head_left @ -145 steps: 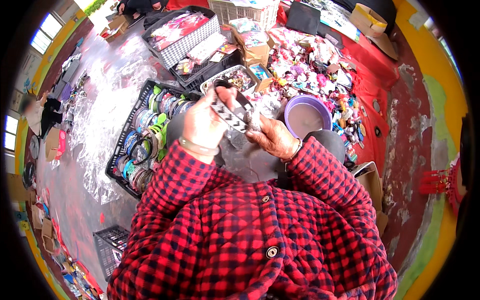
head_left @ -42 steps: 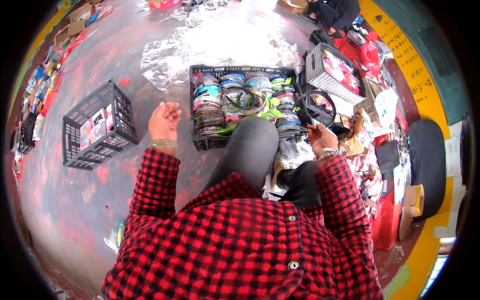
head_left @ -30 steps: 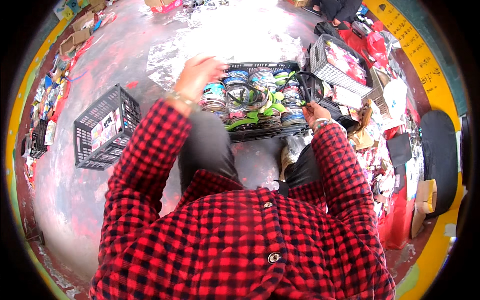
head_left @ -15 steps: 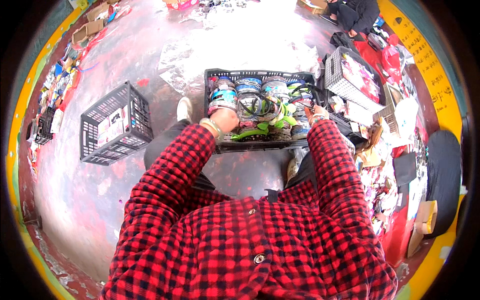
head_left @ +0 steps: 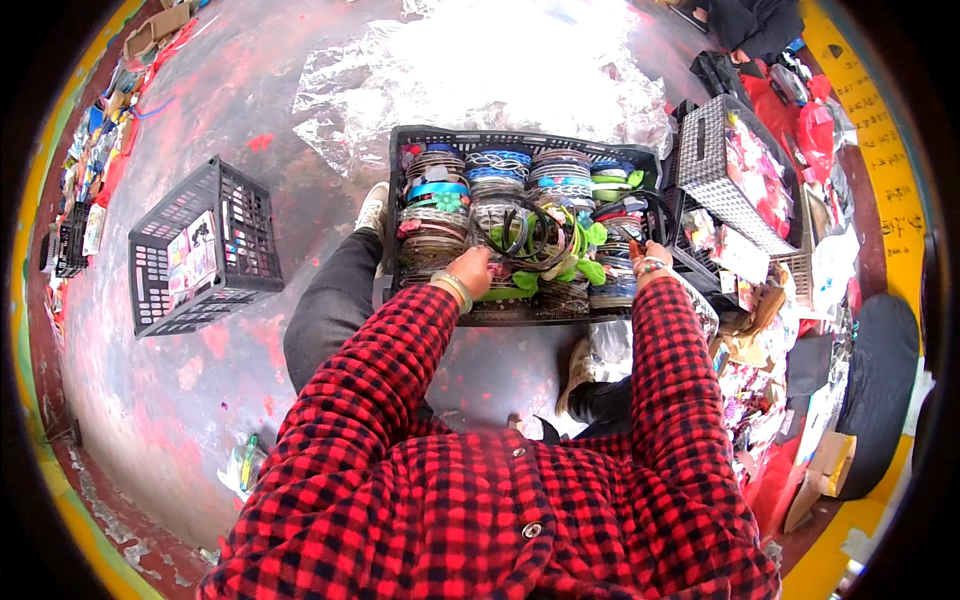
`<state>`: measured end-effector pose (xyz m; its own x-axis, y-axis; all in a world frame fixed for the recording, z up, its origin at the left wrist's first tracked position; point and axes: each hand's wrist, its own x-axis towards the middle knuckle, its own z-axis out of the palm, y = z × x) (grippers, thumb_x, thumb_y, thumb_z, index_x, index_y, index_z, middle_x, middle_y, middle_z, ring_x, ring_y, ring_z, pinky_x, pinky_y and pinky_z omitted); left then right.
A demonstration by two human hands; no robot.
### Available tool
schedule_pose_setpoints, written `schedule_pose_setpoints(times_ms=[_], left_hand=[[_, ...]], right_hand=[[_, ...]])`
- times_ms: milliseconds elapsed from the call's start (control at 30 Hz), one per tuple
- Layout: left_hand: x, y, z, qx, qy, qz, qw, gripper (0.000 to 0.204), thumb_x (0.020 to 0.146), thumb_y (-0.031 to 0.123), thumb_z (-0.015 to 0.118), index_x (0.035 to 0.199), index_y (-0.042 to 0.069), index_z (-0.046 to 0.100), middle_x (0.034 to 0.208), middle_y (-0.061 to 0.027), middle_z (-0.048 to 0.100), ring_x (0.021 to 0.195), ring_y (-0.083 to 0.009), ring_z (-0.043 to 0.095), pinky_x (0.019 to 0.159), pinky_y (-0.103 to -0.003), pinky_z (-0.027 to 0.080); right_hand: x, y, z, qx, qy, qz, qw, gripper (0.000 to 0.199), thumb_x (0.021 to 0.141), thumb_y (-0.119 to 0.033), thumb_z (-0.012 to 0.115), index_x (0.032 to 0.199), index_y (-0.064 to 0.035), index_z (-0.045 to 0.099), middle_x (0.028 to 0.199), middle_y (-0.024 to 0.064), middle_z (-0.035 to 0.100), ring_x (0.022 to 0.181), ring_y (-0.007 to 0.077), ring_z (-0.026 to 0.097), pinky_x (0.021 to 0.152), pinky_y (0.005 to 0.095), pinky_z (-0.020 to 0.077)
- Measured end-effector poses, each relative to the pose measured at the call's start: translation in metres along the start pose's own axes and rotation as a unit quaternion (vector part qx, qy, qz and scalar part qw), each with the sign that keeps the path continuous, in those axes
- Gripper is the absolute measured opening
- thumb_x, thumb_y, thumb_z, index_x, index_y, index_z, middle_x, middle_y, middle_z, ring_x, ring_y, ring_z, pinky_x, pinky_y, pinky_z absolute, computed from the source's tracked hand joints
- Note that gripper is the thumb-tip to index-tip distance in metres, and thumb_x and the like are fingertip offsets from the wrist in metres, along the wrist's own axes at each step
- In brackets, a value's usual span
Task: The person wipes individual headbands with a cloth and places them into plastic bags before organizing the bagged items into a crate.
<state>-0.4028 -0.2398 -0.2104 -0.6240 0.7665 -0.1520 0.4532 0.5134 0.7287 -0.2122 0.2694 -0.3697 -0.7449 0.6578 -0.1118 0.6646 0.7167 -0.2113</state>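
Note:
A black plastic crate (head_left: 520, 318) stands in front of me, packed with rows of headbands (head_left: 436, 222) in grey, blue, black and teal. On top lie loose black hoop-shaped headbands (head_left: 519, 232) and green leafy ones (head_left: 584, 268). My left hand (head_left: 470, 270) is closed at the near left part of the crate, beside the loose bands; what its fingers hold is hidden. At the near right side, my right hand (head_left: 652, 258) has its fingers bent together over the headbands, and something dark shows at the fingertips, too small to name.
A second black crate (head_left: 210, 255) with flat packages stands on the floor to the left. To the right are a grey woven basket (head_left: 725, 180) of pink packs and piled goods. Clear plastic sheeting (head_left: 370, 90) lies beyond the crate. Another person (head_left: 755, 25) sits at the far right.
My left hand has moved slightly right and nearer to me, off the left row with the teal band. My right hand stays at the right side. The view has shifted a little.

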Motion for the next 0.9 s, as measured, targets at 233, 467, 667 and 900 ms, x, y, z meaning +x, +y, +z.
schedule_pose_setpoints(times_ms=[233,467,667,900], left_hand=[[0.006,-0.023,0.012,-0.072,0.108,0.034,0.991,0.03,0.075,0.017,0.055,0.102,0.004,0.055,0.097,-0.0214,0.056,0.089,-0.039,0.053,0.077,-0.042,0.044],[0.01,-0.017,0.017,-0.062,0.063,-0.038,0.995,0.022,0.075,0.016,0.055,0.093,0.004,0.061,0.089,-0.0193,0.06,0.085,-0.037,0.055,0.074,-0.041,0.044],[0.003,-0.002,-0.009,-0.018,0.006,-0.017,1.0,0.019,0.079,0.02,0.054,0.09,0.008,0.063,0.086,-0.0166,0.061,0.082,-0.0352,0.057,0.07,-0.042,0.045],[-0.007,-0.015,-0.033,0.078,0.141,-0.045,0.986,0.018,0.082,0.018,0.049,0.092,0.009,0.061,0.082,-0.0165,0.061,0.08,-0.0355,0.057,0.07,-0.044,0.045]], right_hand=[[-0.042,-0.163,-0.049,-0.093,-0.102,0.044,0.989,0.016,0.079,-0.014,0.05,0.088,-0.0022,0.056,0.082,0.015,0.06,0.066,0.0253,0.057,0.06,0.0328,0.044],[-0.114,-0.304,-0.181,0.21,0.074,0.075,0.972,0.038,0.067,-0.001,0.05,0.105,-0.004,0.056,0.103,0.0176,0.058,0.092,0.0341,0.057,0.086,0.0362,0.0442],[-0.135,-0.34,-0.149,0.047,-0.039,-0.4,0.915,0.05,0.061,0.008,0.05,0.108,-0.0094,0.056,0.126,0.0177,0.043,0.122,0.0373,0.033,0.101,0.0386,0.0314],[-0.155,-0.339,-0.123,-0.099,-0.173,-0.367,0.909,0.014,0.073,-0.006,0.051,0.083,-0.008,0.06,0.084,0.0147,0.061,0.092,0.0302,0.058,0.077,0.0387,0.0463]])
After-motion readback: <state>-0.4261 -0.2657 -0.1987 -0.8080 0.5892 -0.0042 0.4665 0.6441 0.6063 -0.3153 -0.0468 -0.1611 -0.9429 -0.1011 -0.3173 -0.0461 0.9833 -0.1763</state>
